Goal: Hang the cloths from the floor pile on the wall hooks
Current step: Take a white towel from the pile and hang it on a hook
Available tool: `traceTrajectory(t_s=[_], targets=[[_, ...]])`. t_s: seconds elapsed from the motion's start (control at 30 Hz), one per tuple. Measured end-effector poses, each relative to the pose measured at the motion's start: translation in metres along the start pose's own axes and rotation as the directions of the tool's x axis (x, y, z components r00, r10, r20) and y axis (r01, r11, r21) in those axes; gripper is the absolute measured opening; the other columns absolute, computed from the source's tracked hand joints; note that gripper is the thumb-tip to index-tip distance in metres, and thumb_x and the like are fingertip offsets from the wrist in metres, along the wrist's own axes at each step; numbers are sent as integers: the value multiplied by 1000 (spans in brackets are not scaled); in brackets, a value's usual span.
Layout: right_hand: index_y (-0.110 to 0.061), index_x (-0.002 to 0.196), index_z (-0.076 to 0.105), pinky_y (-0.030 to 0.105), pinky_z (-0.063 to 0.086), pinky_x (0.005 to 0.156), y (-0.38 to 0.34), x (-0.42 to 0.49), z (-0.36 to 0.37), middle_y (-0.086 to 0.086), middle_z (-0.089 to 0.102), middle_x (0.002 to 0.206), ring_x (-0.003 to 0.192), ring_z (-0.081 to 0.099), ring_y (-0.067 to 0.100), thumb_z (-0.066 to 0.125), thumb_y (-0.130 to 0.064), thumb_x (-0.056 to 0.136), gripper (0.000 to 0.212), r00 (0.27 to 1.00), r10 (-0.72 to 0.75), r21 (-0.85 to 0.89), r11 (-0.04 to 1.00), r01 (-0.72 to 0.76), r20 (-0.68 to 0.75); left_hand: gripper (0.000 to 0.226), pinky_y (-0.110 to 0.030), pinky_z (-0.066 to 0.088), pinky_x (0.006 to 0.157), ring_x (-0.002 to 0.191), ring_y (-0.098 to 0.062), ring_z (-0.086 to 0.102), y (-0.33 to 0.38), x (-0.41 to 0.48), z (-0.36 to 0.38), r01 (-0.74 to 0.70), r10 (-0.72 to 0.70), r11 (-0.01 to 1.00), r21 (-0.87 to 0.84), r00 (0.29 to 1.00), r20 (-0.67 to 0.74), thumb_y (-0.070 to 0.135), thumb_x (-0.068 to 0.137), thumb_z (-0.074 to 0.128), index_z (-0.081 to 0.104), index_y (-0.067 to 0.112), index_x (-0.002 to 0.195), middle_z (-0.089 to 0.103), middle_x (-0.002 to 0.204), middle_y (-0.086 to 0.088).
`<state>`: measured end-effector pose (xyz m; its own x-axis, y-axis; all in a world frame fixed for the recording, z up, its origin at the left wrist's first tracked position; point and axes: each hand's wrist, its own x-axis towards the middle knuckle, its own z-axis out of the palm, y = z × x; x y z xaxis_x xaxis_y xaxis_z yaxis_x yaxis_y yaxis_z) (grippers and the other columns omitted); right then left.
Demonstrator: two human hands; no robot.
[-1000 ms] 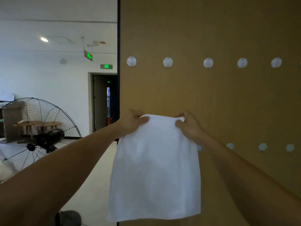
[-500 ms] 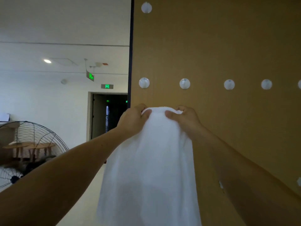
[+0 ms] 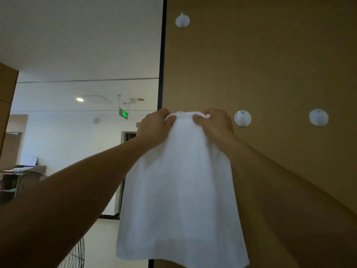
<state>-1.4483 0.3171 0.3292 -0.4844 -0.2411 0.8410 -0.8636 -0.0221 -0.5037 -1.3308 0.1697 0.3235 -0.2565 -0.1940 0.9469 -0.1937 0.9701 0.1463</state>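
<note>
A brown wall panel (image 3: 270, 64) fills the right side. A white cloth (image 3: 179, 190) hangs at its left edge, between both forearms. The left hand (image 3: 154, 128) pinches the cloth's bunched top edge on the left and the right hand (image 3: 214, 124) pinches it on the right. A hook (image 3: 180, 112) peeks just above that edge, and a second hook (image 3: 242, 118) sits just right of the right hand

cloth (image 3: 181, 190) hangs in front of the wall panel (image 3: 270, 74), near the panel's left edge. left hand (image 3: 152, 130) grips the cloth's top-left, right hand (image 3: 214, 124) its top-right. first hook (image 3: 180, 112) peeks out at the cloth's top edge, between the hands. Right of the cloth, same row: second hook (image 3: 242, 118) just beside the right hand, third hook (image 3: 318, 117) further out. upper hook (image 3: 182, 20) well above the cloth. Left of the cloth, far behind: exit sign (image 3: 123, 113), doorway (image 3: 128, 136) below it. fan (image 3: 75, 254) down-left of the cloth.
</note>
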Motion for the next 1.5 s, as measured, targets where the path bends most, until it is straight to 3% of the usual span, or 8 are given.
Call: traceTrajectory(t_s=[0.43,0.6,0.73,0.93,1.1,1.2,1.33,1.5], targets=[[-30,100,66,28,45,69,2,57,38,-7,66,98,86,62,18,60,-38,81,22,985,-90,-330,943,36,-149,25,-34,45,73,83,-26,55,-31,51,30,156,-156,988,-6,988,4,43,89,52,54,18,92,60,88,-2],[-23,76,64,26,40,63,6,47,37,-5,62,76,72,58,20,63,-33,71,11,999,40,-281,959,-48,-32,22,-13,36,34,49,-15,56,-34,46,15,476,-334,812,-339,854,399,24,81,68,58,11,67,56,64,-2],[-21,61,49,25,35,54,-1,38,37,-5,54,62,59,54,19,64,-41,65,26,982,165,-320,939,-127,95,26,-19,41,45,63,-17,61,-35,37,12,553,-371,798,-241,764,527,35,76,71,66,9,82,66,78,-5],[-19,97,55,34,34,71,6,21,39,4,52,102,95,49,27,62,-40,75,31,990,-117,-703,711,29,-77,44,-30,32,59,71,-24,53,-31,19,21,128,-133,961,243,991,7,56,76,46,52,14,89,56,79,0],[-19,79,56,27,31,65,15,1,44,-2,51,82,82,52,22,55,-23,86,8,896,-434,-673,636,378,92,18,-33,30,62,75,-34,53,-36,-4,24,-517,553,783,347,833,-5,16,87,52,63,2,92,59,85,-17],[-8,75,57,26,35,55,17,-6,48,0,56,73,67,52,16,45,-25,93,27,958,-254,-353,891,286,136,23,-29,27,64,84,-29,54,-33,-10,29,-382,368,919,97,920,134,21,98,43,63,8,98,56,93,-11],[-12,88,60,29,42,60,14,-9,50,1,60,84,73,57,16,45,-31,94,25,971,-211,-235,944,233,114,29,-30,38,71,87,-21,58,-19,-8,28,-35,51,983,-182,995,82,36,93,48,65,13,96,63,91,1],[-14,112,63,34,52,79,12,-4,48,1,68,102,91,64,18,57,-22,84,30,984,-96,-232,964,129,148,59,-37,43,89,109,-28,52,-3,-2,22,77,-78,997,12,977,200,62,69,57,69,18,107,62,107,-6]])
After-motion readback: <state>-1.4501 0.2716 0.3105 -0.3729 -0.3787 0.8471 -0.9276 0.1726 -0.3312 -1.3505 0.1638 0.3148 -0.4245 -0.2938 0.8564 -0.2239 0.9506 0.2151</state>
